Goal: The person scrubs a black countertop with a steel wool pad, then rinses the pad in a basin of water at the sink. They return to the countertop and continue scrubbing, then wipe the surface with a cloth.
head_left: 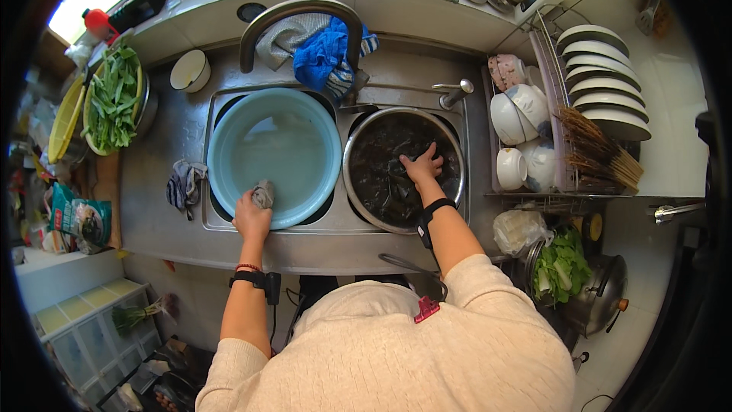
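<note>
A light-blue plastic basin (pixel 219 154) of cloudy water sits in the left sink bowl. At its near rim my left hand (pixel 252 217) grips a small crumpled grey cloth (pixel 263 194). To the right, a round steel basin (pixel 348 175) holds dark liquid with dark, sheet-like pieces (pixel 393 187) in it; their exact kind is unclear. Over the right part of that basin my right hand (pixel 422 167) reaches in with its fingers spread, holding nothing that I can see. Whether its fingertips touch the dark pieces cannot be told.
A curved faucet (pixel 305 4) arches behind the blue basin, with blue cloths (pixel 324 53) hanging by it. Left stand a bowl (pixel 190 72), a striped rag (pixel 184 185) and leafy greens (pixel 113 99). On the right are a rack of plates (pixel 606 84), bowls (pixel 509 118) and a straw brush (pixel 602 149).
</note>
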Demonstrator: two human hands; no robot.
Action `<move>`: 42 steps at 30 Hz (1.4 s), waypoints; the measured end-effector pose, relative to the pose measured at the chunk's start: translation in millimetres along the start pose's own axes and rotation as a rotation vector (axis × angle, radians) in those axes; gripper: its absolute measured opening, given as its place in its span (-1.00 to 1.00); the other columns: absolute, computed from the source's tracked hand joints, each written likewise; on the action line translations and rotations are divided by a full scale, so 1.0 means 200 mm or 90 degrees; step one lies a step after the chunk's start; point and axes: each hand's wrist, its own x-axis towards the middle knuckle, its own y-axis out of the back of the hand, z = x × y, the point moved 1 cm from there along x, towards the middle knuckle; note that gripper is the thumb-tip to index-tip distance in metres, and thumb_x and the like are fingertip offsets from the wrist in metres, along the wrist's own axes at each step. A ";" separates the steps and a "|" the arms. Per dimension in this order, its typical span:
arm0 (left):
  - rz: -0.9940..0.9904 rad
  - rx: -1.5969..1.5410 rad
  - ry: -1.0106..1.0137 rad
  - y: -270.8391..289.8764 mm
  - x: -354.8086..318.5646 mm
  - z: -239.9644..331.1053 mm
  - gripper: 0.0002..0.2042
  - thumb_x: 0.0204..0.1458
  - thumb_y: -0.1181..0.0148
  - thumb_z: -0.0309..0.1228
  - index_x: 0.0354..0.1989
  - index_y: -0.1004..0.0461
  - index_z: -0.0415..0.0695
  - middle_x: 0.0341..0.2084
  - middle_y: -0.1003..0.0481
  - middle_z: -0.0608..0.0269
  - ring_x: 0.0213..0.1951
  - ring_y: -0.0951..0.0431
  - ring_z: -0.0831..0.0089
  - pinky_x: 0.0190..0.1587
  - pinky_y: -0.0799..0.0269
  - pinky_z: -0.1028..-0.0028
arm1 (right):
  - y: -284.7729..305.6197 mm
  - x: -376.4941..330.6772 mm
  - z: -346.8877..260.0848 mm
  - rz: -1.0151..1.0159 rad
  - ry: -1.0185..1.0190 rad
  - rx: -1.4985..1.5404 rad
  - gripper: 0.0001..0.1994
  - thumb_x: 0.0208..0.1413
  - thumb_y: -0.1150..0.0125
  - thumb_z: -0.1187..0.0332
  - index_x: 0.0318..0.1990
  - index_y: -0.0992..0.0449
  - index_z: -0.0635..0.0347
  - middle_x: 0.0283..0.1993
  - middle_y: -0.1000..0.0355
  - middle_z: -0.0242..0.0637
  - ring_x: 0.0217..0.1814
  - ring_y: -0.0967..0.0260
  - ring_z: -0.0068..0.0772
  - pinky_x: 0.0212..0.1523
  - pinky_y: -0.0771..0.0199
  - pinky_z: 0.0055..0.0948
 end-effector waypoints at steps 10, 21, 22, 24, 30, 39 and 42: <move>-0.007 0.002 0.007 0.00 0.00 0.00 -0.39 -0.23 -0.28 -0.37 0.16 -0.42 0.03 0.00 -0.49 0.14 0.06 -0.48 0.04 0.04 -0.33 -0.03 | -0.08 0.42 0.24 -0.226 -0.054 0.635 -0.50 -0.10 -0.13 0.64 0.11 -0.46 0.32 -0.08 -0.47 -0.12 -0.08 -0.41 -0.08 0.06 -0.41 -0.20; -0.001 0.002 0.002 -0.01 0.01 0.00 -0.39 -0.23 -0.29 -0.37 0.15 -0.42 0.04 0.00 -0.49 0.14 0.05 -0.48 0.06 0.03 -0.33 -0.02 | 0.11 -0.07 0.04 0.015 0.411 -0.208 -0.08 -0.03 -0.16 0.64 0.49 0.03 -0.25 0.59 0.38 -0.09 0.58 0.38 0.29 0.29 -0.08 0.46; 0.000 0.004 0.003 -0.02 0.01 0.00 -0.39 -0.23 -0.29 -0.37 0.15 -0.42 0.04 0.00 -0.49 0.15 0.05 -0.48 0.06 0.02 -0.34 -0.02 | 0.10 -0.12 0.02 -0.028 0.469 -0.237 -0.03 -0.04 -0.14 0.67 0.51 0.08 -0.34 0.62 0.52 -0.13 0.61 0.49 0.30 0.30 -0.03 0.51; 0.008 -0.003 0.000 -0.03 0.01 -0.01 -0.40 -0.23 -0.29 -0.37 0.14 -0.42 0.05 -0.01 -0.49 0.15 0.05 -0.48 0.06 0.02 -0.35 -0.01 | 0.12 -0.19 -0.04 -0.183 0.437 -0.292 0.07 -0.06 -0.10 0.74 0.52 0.20 -0.52 0.61 0.73 -0.21 0.62 0.64 0.31 0.32 0.01 0.55; 0.016 -0.011 0.000 -0.03 0.01 -0.01 -0.42 -0.24 -0.29 -0.38 0.11 -0.44 0.04 -0.02 -0.49 0.15 0.05 -0.48 0.06 -0.01 -0.36 -0.01 | 0.02 -0.09 -0.17 -0.217 0.377 -0.433 0.17 -0.11 -0.34 0.61 0.51 0.29 -0.60 0.61 0.78 -0.29 0.62 0.53 0.31 0.16 -0.26 0.58; 0.006 0.013 0.013 -0.01 0.00 0.00 -0.41 -0.23 -0.28 -0.38 0.13 -0.43 0.05 -0.02 -0.48 0.15 0.05 -0.48 0.07 0.00 -0.35 -0.02 | -0.13 0.07 -0.13 -0.143 0.364 -0.561 -0.19 0.24 -0.05 0.44 0.48 0.12 -0.75 0.63 0.67 -0.48 0.64 0.43 0.12 0.29 -0.16 0.46; 0.008 0.009 0.018 -0.01 0.00 0.00 -0.41 -0.22 -0.27 -0.38 0.14 -0.43 0.06 -0.02 -0.48 0.15 0.06 -0.48 0.07 0.00 -0.35 -0.02 | -0.04 -0.01 -0.15 -0.145 0.398 -0.576 -0.13 0.15 -0.19 0.43 0.49 0.09 -0.69 0.64 0.61 -0.44 0.64 0.43 0.13 0.31 -0.17 0.41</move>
